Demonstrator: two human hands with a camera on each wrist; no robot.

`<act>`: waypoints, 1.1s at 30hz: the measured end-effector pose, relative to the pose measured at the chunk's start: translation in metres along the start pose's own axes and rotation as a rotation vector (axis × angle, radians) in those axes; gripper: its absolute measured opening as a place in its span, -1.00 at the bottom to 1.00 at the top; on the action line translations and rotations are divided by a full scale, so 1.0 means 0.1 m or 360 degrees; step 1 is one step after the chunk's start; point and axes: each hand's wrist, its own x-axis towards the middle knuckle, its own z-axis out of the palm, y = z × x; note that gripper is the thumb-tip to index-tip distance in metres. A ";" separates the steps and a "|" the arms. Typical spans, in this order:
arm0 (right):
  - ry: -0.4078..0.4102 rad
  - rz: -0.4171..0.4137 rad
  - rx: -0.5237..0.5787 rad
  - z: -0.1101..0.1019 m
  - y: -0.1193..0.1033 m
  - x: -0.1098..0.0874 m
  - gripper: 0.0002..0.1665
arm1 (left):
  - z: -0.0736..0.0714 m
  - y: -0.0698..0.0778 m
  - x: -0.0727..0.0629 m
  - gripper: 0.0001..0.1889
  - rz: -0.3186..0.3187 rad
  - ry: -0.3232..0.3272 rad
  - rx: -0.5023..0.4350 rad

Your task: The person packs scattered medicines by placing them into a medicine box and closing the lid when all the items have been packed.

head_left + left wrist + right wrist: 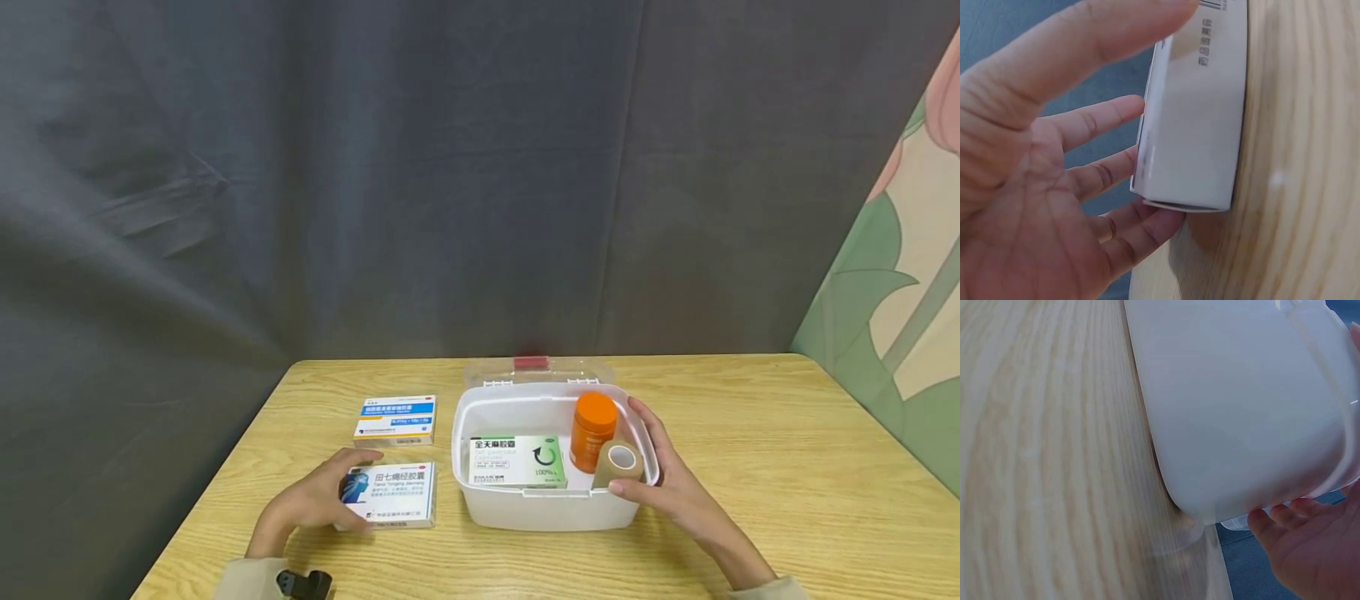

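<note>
A white medicine box with blue artwork lies flat on the table at the left. My left hand is around its left end, thumb at the near side and fingers toward the far side. In the left wrist view the fingers look loose beside the carton, and a firm grip does not show. My right hand holds the right end of a white plastic storage box, thumb over the front rim and fingers along the outer wall. Inside it are a green-and-white medicine box, an orange bottle and a tan tape roll.
Behind the left carton lies a blue, white and orange medicine box. The storage box's clear lid is open toward the back. A dark curtain hangs behind the wooden table, and a patterned wall is at right.
</note>
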 end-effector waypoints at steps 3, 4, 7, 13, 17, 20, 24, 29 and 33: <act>-0.0003 0.0007 -0.0001 0.00 -0.01 0.00 0.21 | 0.00 -0.02 0.00 -0.02 0.0020 -0.0036 -0.0021; -0.0005 0.0008 0.0003 0.00 -0.01 0.00 0.20 | 0.00 -0.03 0.00 -0.02 0.0033 -0.0046 -0.0034; -0.0004 0.0005 0.0000 -0.01 -0.01 0.01 0.21 | -0.01 -0.04 0.01 -0.04 0.0045 -0.0075 -0.0051; -0.0001 -0.0007 -0.0004 -0.01 -0.01 0.01 0.21 | -0.01 -0.02 0.00 -0.04 0.0011 -0.0095 -0.0045; -0.0001 -0.0007 -0.0002 -0.01 -0.01 0.01 0.21 | -0.01 -0.01 0.00 -0.04 -0.0020 -0.0087 -0.0025; -0.0003 -0.0004 0.0004 -0.01 -0.01 0.01 0.21 | 0.00 -0.01 0.00 -0.04 -0.0041 -0.0076 -0.0026; 0.0001 -0.0004 -0.0005 0.00 -0.01 0.00 0.20 | 0.01 -0.04 0.00 -0.06 -0.0035 -0.0055 -0.0072; 0.0002 -0.0015 -0.0015 0.01 -0.01 0.00 0.19 | 0.00 -0.09 0.00 -0.13 0.0051 -0.0015 -0.0163; 0.0003 -0.0015 -0.0016 0.00 0.00 -0.01 0.19 | -0.02 -0.10 -0.01 -0.19 0.0089 -0.0008 -0.0210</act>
